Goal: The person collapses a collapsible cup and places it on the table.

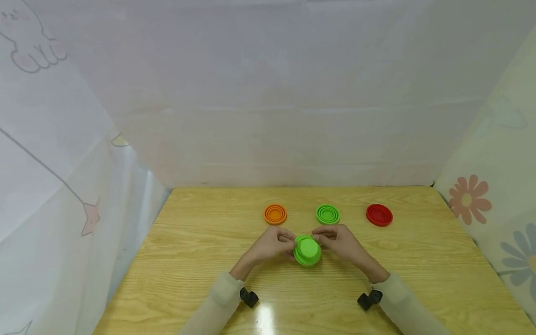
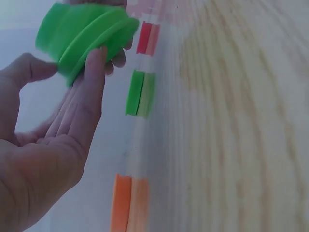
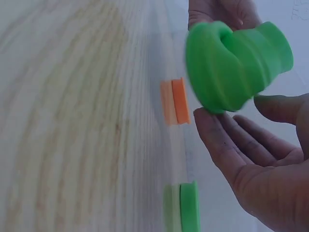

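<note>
A bright green collapsible cup [image 1: 309, 250] is held up over the near middle of the table, between both hands. Its narrow base faces the head camera, and its ringed wall is popped out unevenly, with a fold still tucked in on one side [image 3: 224, 36]. My left hand [image 1: 270, 244] pinches the wide rim from the left, thumb on the wall and fingers on the rim's other side. From the right, my right hand [image 1: 344, 244] grips the same rim between thumb and fingertips. In the left wrist view the cup [image 2: 84, 36] tilts clear of the tabletop.
Along the far part of the wooden table [image 1: 201, 260] lie three flattened collapsible cups in a row: orange [image 1: 275, 214], green [image 1: 328, 214] and red [image 1: 379, 215]. A pale cloth [image 1: 268, 139] hangs behind the table and at both sides.
</note>
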`<state>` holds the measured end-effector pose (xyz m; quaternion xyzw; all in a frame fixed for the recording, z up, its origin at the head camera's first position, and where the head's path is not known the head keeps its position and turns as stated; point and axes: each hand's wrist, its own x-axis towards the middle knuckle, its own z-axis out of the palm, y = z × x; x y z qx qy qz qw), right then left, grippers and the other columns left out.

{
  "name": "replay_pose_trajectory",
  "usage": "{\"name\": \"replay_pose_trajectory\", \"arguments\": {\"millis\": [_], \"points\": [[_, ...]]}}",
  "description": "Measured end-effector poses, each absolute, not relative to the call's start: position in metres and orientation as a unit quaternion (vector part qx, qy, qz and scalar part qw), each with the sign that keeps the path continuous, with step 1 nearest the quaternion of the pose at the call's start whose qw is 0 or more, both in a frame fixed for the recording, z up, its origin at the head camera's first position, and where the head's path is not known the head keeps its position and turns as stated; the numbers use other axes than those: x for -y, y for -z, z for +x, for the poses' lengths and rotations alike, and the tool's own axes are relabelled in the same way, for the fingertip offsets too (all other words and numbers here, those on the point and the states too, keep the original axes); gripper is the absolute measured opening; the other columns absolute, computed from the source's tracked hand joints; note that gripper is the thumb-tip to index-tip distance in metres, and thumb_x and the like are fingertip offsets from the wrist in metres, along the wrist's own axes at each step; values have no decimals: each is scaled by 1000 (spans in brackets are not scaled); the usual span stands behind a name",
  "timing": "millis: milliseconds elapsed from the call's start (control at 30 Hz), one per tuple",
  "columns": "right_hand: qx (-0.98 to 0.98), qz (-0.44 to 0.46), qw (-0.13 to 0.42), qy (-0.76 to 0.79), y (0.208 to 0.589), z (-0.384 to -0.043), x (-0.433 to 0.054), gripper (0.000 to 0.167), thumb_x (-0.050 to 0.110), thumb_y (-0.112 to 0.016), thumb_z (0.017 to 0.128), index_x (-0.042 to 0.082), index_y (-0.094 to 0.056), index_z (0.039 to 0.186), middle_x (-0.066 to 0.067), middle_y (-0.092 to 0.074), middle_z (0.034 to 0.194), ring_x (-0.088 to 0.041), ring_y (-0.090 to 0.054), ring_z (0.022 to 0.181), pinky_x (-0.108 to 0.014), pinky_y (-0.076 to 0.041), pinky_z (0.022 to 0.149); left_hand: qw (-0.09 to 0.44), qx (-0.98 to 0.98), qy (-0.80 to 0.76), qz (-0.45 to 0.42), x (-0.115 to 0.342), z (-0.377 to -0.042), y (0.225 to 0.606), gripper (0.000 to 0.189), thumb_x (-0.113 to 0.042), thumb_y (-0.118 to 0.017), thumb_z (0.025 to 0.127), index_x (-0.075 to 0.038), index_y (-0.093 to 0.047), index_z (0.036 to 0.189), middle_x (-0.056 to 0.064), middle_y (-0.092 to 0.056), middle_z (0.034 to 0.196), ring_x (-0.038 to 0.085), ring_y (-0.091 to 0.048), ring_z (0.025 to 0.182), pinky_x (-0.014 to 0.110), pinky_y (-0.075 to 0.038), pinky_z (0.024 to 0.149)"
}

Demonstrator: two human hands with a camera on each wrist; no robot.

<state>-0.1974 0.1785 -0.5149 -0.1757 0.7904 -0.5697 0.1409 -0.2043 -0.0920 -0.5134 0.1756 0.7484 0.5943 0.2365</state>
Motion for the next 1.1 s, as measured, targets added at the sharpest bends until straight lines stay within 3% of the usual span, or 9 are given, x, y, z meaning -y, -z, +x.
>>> {"name": "replay_pose_trajectory", "arguments": {"millis": [100, 167, 367, 533, 733, 900, 1100], "points": [[-771, -147, 160, 599, 514, -195, -180, 44, 26, -61, 109, -6, -62, 139, -27, -69, 134, -24, -76, 110, -43, -67, 90, 200, -759, -605, 138, 90, -203, 516, 28, -12, -68, 96, 3, -72, 120, 17, -81, 101, 19, -79, 89, 33, -68, 80], [-760, -130, 175, 612, 512, -194, -180, 47, 29, -59, 110, -5, -60, 142, -27, -68, 137, -25, -75, 111, -47, -66, 91, 196, -748, -623, 117, 89, -202, 517, 29, -10, -67, 95, 4, -71, 120, 18, -81, 102, 22, -79, 90, 35, -68, 83], [-739, -81, 197, 640, 512, -197, -181, 49, 27, -59, 109, -7, -57, 145, -25, -69, 135, -20, -77, 99, -44, -67, 89, 243, -700, -662, 107, 87, -201, 517, 30, -13, -64, 102, 5, -68, 126, 22, -79, 108, 35, -79, 97, 48, -67, 90], [-750, -112, 195, 622, 513, -199, -184, 42, 18, -64, 106, -9, -62, 137, -28, -69, 133, -19, -76, 95, -45, -68, 84, 226, -751, -602, 152, 87, -209, 511, 32, -30, -63, 107, -5, -76, 123, 15, -79, 110, 21, -77, 92, 45, -68, 87], [-767, -177, 193, 586, 512, -201, -182, 39, 18, -67, 104, -8, -66, 133, -27, -72, 127, -10, -74, 98, -40, -68, 78, 253, -778, -538, 201, 84, -215, 500, 25, -32, -70, 103, -14, -80, 117, 4, -81, 108, 13, -77, 86, 44, -68, 83], [-780, -148, 185, 580, 511, -201, -180, 47, 30, -68, 104, -5, -66, 135, -18, -76, 124, -10, -74, 99, -35, -67, 81, 279, -757, -550, 215, 84, -216, 501, 24, -22, -66, 105, -7, -78, 119, 11, -81, 109, 20, -79, 82, 46, -69, 79], [-747, -88, 189, 632, 508, -199, -182, 57, 33, -63, 107, -8, -56, 145, -24, -67, 140, -20, -75, 108, -46, -66, 92, 264, -742, -594, 164, 84, -215, 509, 27, -18, -64, 106, 2, -73, 123, 19, -79, 110, 37, -80, 90, 48, -68, 81]]}}
